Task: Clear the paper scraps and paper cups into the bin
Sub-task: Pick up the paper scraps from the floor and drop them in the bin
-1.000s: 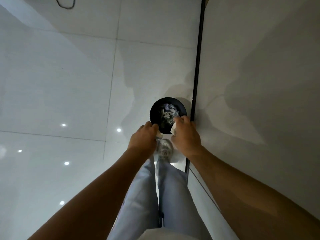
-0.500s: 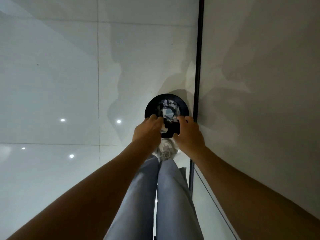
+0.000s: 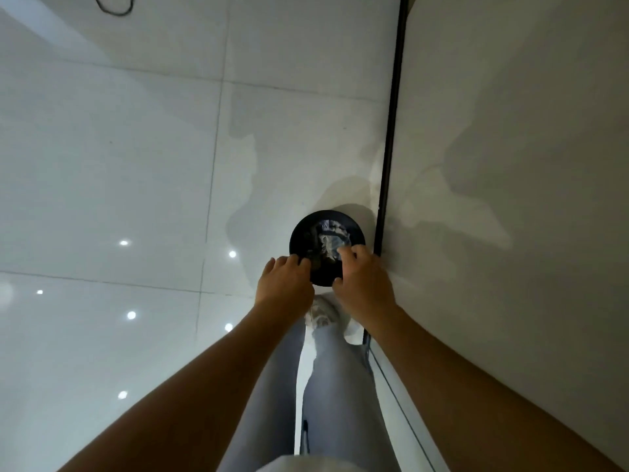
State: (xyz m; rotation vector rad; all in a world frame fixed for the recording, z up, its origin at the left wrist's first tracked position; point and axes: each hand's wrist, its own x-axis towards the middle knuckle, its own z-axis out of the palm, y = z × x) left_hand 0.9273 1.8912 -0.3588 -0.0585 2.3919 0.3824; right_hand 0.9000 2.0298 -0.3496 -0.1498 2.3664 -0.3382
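Both hands, left hand (image 3: 284,284) and right hand (image 3: 362,284), hover loosely curled, holding nothing, over a black bin (image 3: 303,233) of paper scraps (image 3: 328,238).

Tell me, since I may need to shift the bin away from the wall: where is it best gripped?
Probably by the rim of the black bin, from above on its left, open-floor side. It stands upright with its round mouth facing up, and the wall crowds its right side. The left hand and right hand already hover over the near rim; paper scraps fill the middle.
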